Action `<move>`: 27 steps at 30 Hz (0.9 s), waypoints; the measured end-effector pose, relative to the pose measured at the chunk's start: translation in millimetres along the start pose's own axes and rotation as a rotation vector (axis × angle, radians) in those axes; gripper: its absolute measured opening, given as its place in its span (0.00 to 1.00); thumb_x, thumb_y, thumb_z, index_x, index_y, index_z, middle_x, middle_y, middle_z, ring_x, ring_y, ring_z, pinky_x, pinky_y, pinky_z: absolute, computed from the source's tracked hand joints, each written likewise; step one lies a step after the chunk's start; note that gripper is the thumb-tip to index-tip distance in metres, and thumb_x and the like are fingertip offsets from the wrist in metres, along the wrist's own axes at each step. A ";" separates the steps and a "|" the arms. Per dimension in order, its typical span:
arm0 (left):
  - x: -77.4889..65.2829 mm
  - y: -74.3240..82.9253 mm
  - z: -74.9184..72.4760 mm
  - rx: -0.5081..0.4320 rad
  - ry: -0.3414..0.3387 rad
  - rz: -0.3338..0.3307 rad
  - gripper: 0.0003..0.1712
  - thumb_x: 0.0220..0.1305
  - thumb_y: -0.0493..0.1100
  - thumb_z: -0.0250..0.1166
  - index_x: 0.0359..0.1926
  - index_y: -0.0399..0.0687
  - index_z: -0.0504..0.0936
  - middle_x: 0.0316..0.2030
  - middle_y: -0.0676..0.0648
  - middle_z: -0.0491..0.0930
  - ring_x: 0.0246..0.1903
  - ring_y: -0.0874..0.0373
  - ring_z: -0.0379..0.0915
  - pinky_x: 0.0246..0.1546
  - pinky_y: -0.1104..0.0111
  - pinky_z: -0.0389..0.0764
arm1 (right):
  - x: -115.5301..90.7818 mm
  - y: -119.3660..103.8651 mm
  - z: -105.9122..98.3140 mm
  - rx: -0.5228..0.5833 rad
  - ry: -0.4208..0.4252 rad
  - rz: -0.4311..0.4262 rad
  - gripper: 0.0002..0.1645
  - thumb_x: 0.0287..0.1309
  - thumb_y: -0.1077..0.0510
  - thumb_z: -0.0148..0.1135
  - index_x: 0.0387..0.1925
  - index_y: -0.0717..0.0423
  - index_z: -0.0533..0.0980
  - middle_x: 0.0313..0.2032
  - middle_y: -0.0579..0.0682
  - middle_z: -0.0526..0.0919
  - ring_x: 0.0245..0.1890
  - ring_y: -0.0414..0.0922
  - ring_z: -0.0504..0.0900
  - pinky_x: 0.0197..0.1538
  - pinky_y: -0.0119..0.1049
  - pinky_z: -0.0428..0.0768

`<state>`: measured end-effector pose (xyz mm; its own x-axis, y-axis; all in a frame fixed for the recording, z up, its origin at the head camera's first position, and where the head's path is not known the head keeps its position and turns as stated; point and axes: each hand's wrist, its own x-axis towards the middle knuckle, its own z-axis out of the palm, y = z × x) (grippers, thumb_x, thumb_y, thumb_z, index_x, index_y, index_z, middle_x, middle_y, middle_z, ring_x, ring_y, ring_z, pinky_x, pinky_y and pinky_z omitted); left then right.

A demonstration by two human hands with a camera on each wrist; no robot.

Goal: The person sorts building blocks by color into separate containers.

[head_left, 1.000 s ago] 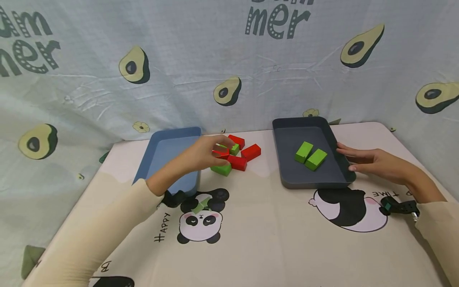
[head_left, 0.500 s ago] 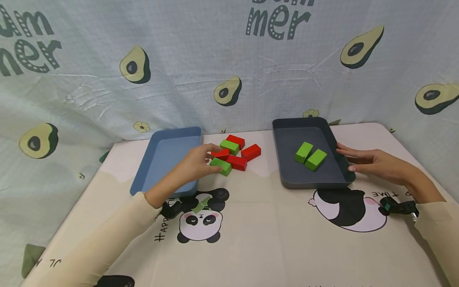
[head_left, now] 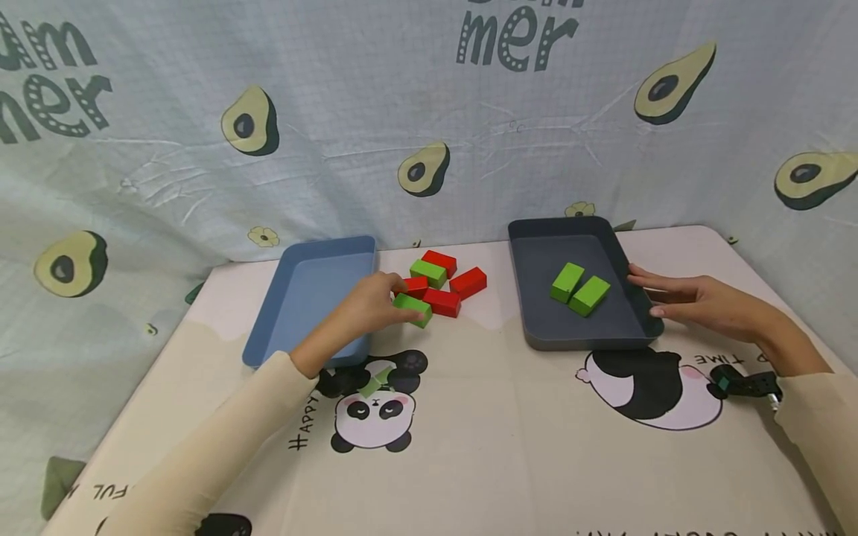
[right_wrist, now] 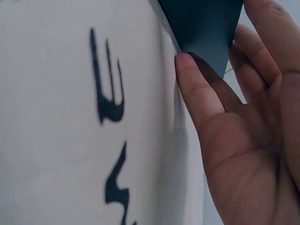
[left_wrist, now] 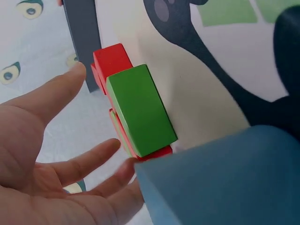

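A green rectangular block (head_left: pixel 412 308) is seen lying flat at the parted thumb and fingers of the left hand (head_left: pixel 367 304); whether it is touched cannot be told. A shallow, dark grey rectangular tray (head_left: pixel 546 327) is touched at its outer side by the fingers of the right hand (head_left: pixel 710 305), two green pieces (head_left: pixel 590 295) being held inside, apart from those fingers.

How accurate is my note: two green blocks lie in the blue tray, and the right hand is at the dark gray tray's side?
One error: the head view shows two green blocks in the dark gray tray, not the blue tray. The right hand is as stated.
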<state>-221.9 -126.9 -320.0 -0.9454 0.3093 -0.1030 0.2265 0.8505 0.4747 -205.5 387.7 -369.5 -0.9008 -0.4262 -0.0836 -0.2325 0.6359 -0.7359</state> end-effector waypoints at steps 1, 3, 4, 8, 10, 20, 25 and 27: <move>1.4 0.9 0.5 0.015 -0.004 -0.007 0.35 0.56 0.53 0.78 0.56 0.32 0.80 0.49 0.38 0.81 0.46 0.46 0.74 0.41 0.61 0.83 | -0.3 -0.2 -0.2 0.003 0.000 -0.001 0.38 0.69 0.52 0.65 0.77 0.44 0.64 0.79 0.37 0.53 0.65 0.14 0.53 0.55 0.11 0.64; 4.1 3.3 1.5 0.036 -0.011 -0.026 0.34 0.56 0.54 0.78 0.52 0.32 0.80 0.47 0.37 0.79 0.45 0.47 0.72 0.39 0.62 0.81 | -0.8 -0.2 -0.6 0.006 -0.006 -0.008 0.39 0.69 0.53 0.65 0.77 0.44 0.63 0.79 0.36 0.52 0.65 0.14 0.53 0.55 0.11 0.64; 5.1 4.5 2.3 0.043 -0.012 -0.036 0.33 0.56 0.54 0.78 0.50 0.32 0.80 0.46 0.38 0.77 0.44 0.48 0.72 0.39 0.63 0.81 | -0.9 -0.2 -0.7 0.008 -0.008 -0.007 0.39 0.69 0.53 0.65 0.77 0.44 0.63 0.79 0.36 0.52 0.65 0.14 0.53 0.55 0.11 0.63; 6.8 7.3 6.9 0.067 -0.017 -0.055 0.29 0.57 0.53 0.77 0.45 0.33 0.78 0.45 0.38 0.72 0.41 0.48 0.71 0.37 0.64 0.78 | -1.1 -0.9 -0.2 0.018 -0.005 0.006 0.39 0.69 0.53 0.65 0.77 0.44 0.63 0.79 0.37 0.53 0.65 0.14 0.53 0.55 0.11 0.64; 6.9 7.9 9.4 0.075 -0.020 -0.055 0.28 0.58 0.52 0.77 0.45 0.34 0.78 0.45 0.38 0.71 0.40 0.49 0.71 0.36 0.65 0.77 | -0.7 -1.2 0.2 0.018 0.001 0.013 0.38 0.68 0.52 0.66 0.76 0.43 0.64 0.79 0.37 0.53 0.65 0.14 0.53 0.55 0.11 0.64; -10.1 3.6 8.5 -0.068 -0.177 0.139 0.17 0.53 0.32 0.77 0.44 0.42 0.83 0.53 0.42 0.78 0.57 0.45 0.76 0.58 0.59 0.82 | 0.6 -0.4 -0.9 -0.005 -0.002 0.036 0.39 0.68 0.50 0.65 0.77 0.40 0.64 0.79 0.37 0.53 0.65 0.14 0.53 0.54 0.10 0.63; -21.0 -0.5 14.0 -0.404 -0.312 0.117 0.30 0.56 0.23 0.70 0.60 0.40 0.77 0.65 0.39 0.70 0.67 0.38 0.67 0.62 0.56 0.79 | 0.3 1.1 -1.2 -0.010 -0.002 0.043 0.39 0.68 0.50 0.65 0.77 0.39 0.63 0.79 0.37 0.53 0.65 0.14 0.53 0.53 0.10 0.63; -23.6 -2.5 18.0 -0.510 -0.321 0.095 0.36 0.57 0.22 0.68 0.67 0.38 0.71 0.69 0.38 0.66 0.70 0.37 0.64 0.62 0.55 0.78 | 0.6 1.4 -0.7 -0.002 -0.005 0.036 0.39 0.68 0.50 0.65 0.77 0.40 0.63 0.79 0.37 0.53 0.65 0.14 0.53 0.54 0.10 0.63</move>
<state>-195.9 -128.7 -334.5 -0.7906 0.5540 -0.2607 0.0903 0.5267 0.8452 -206.6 388.7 -370.1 -0.9065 -0.4066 -0.1137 -0.2008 0.6521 -0.7311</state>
